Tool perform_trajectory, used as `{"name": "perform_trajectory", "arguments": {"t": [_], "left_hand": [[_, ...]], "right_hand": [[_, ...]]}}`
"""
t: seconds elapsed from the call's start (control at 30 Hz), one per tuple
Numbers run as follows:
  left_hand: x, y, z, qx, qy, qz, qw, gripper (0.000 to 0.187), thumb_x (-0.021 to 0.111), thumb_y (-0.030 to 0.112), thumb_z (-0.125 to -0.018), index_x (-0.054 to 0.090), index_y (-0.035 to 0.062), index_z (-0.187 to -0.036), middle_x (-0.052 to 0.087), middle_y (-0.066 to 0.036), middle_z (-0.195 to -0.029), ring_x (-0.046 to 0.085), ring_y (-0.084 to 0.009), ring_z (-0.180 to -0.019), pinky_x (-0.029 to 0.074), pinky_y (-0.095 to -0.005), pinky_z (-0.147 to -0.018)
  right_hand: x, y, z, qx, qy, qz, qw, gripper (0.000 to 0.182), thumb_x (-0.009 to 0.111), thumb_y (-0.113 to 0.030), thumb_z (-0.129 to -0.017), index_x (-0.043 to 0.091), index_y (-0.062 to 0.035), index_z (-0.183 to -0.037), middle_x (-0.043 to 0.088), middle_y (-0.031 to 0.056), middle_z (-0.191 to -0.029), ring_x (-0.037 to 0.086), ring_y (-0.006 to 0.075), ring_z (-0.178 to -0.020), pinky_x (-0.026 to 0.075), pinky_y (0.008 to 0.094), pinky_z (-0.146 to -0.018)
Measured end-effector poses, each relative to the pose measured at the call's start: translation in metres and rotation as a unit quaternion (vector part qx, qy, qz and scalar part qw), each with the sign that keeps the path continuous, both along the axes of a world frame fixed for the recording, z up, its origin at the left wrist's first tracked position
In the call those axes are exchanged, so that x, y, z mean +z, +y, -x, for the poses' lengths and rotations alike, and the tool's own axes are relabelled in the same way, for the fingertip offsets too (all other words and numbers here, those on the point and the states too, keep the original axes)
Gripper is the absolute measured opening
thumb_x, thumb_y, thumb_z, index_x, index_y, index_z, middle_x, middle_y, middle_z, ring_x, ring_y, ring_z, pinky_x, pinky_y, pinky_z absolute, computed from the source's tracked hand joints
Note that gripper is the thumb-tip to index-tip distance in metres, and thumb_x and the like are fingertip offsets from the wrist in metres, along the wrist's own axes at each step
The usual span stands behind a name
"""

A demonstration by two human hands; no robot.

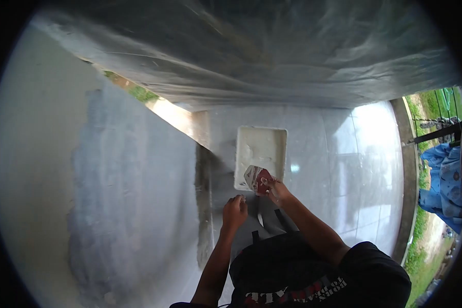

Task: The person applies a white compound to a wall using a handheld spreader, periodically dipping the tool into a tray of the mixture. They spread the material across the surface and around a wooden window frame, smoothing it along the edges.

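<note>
My right hand is closed on a dark red putty scraper. Grey-white paste coats the scraper's far end, which overlaps the near edge of a white rectangular tray. Inside the tray lies pale, wet-looking putty with a few raised ridges. My left hand is apart from the scraper, just below the tray's near left corner. Its fingers are curled together with whitish smears at the tips; whether anything is between them is hidden.
On the left rises a wall with a broad grey-white coated patch. A grey plastic sheet hangs ahead. The tray rests on a pale tiled floor ending at a raised edge. Blue cloth hangs beyond it.
</note>
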State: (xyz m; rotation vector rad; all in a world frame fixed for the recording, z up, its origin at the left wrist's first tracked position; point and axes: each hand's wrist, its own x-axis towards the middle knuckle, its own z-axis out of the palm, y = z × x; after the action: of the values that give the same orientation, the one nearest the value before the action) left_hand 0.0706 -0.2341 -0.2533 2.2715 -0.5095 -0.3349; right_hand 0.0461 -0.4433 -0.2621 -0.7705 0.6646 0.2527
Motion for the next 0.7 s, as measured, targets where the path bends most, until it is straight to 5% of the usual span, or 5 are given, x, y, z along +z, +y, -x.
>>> {"name": "perform_trajectory", "arguments": {"t": [0.17,0.3,0.43,0.5,0.7], "left_hand": [[-0.069,-0.032,0.022,-0.011,0.083,-0.004,0.997,0.020,0.056,0.012,-0.089,0.066,0.0021,-0.103,0.071,-0.019,-0.097,0.067,-0.0395,-0.092,0.054,-0.0489,-0.081],[-0.115,-0.045,0.027,0.011,0.151,-0.034,0.988,0.023,0.054,0.014,-0.090,0.067,0.0014,-0.105,0.071,-0.020,-0.102,0.067,-0.0384,-0.099,0.052,-0.0473,-0.088],[-0.161,-0.035,0.031,0.060,0.204,-0.076,0.974,0.027,0.055,0.016,-0.089,0.067,0.0012,-0.108,0.071,-0.020,-0.103,0.067,-0.0381,-0.100,0.052,-0.0469,-0.089],[-0.172,-0.031,0.026,0.068,0.203,-0.094,0.972,0.027,0.055,0.016,-0.088,0.067,0.0010,-0.108,0.071,-0.020,-0.102,0.067,-0.0380,-0.099,0.052,-0.0469,-0.089],[-0.183,-0.033,0.013,0.071,0.190,-0.084,0.976,0.024,0.056,0.014,-0.088,0.067,0.0014,-0.106,0.071,-0.020,-0.099,0.068,-0.0375,-0.096,0.053,-0.0470,-0.086]], "right_hand": [[-0.073,-0.041,0.028,-0.023,0.177,0.135,0.975,0.027,0.064,-0.021,-0.097,0.067,-0.0076,-0.120,0.069,0.0016,-0.107,0.066,0.0149,-0.097,0.054,0.0353,-0.084],[-0.131,-0.053,0.034,0.031,0.109,0.293,0.949,0.037,0.055,-0.012,-0.096,0.062,-0.0066,-0.132,0.070,0.0038,-0.106,0.064,0.0111,-0.091,0.050,0.0290,-0.079],[-0.128,-0.050,0.003,0.214,0.139,0.472,0.844,0.037,0.052,-0.005,-0.092,0.062,0.0010,-0.127,0.067,0.0218,-0.115,0.068,0.0260,-0.098,0.051,0.0380,-0.084],[-0.155,-0.046,-0.001,0.185,-0.108,0.682,0.699,0.037,0.052,-0.003,-0.089,0.062,-0.0005,-0.124,0.067,0.0210,-0.117,0.064,0.0372,-0.106,0.051,0.0441,-0.089],[-0.175,-0.052,-0.035,0.272,-0.130,0.776,0.554,0.045,0.057,-0.002,-0.077,0.058,-0.0011,-0.122,0.063,0.0121,-0.115,0.061,0.0299,-0.105,0.049,0.0443,-0.085]]}}
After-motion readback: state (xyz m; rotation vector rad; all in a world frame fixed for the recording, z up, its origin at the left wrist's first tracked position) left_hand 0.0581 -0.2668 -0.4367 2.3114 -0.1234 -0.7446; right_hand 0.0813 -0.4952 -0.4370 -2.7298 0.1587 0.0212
